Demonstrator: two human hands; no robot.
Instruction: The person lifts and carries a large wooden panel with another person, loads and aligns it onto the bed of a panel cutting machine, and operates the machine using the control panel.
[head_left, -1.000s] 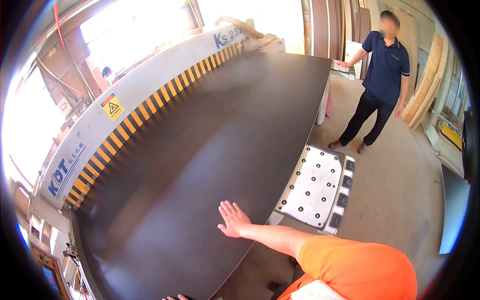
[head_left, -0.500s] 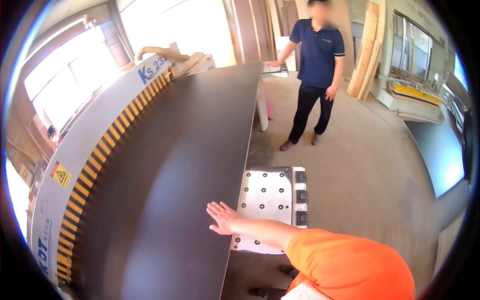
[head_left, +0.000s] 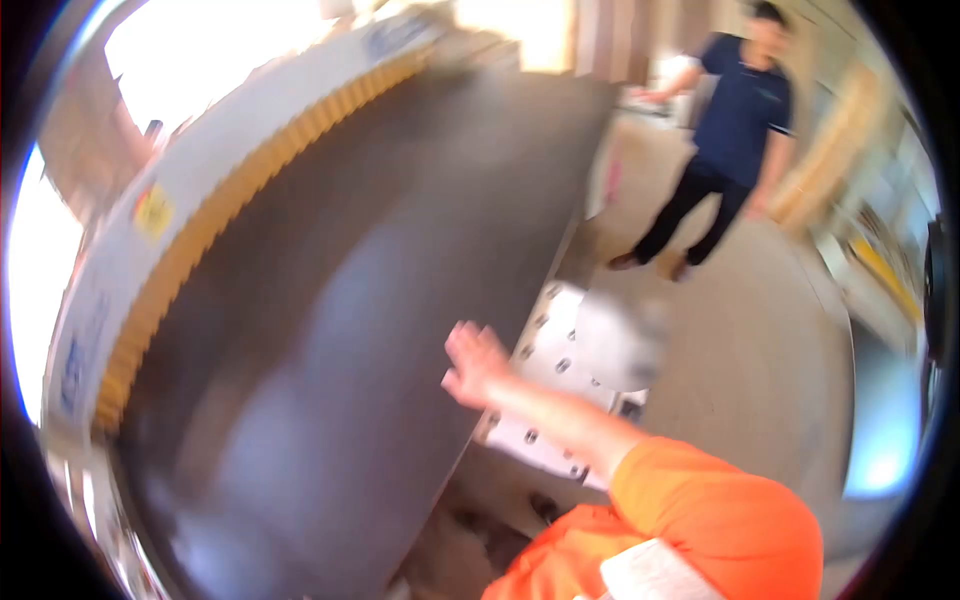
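Observation:
My right hand (head_left: 478, 366) rests palm down on a large dark panel (head_left: 400, 290), close to its right-hand edge. The fingers are stretched out and nothing is held, though motion blurs them a little. An orange sleeve covers the upper part of that arm. Under the panel's edge, beside my forearm, a white support table (head_left: 515, 432) with dark round studs sticks out. The panel reaches left to a long machine beam (head_left: 250, 110) with a yellow striped edge. My left hand is out of view.
A person in a dark polo shirt (head_left: 742, 110) stands beyond the panel, one hand at its far right end. A pale round blurred patch (head_left: 620, 340) covers part of the support table. Another dark sheet (head_left: 885, 420) and wooden boards (head_left: 830, 150) stand at right.
My view has turned and tilted, so the scene appears rotated and blurred. My right hand stays near the panel's edge. The pale round patch has appeared over the support table.

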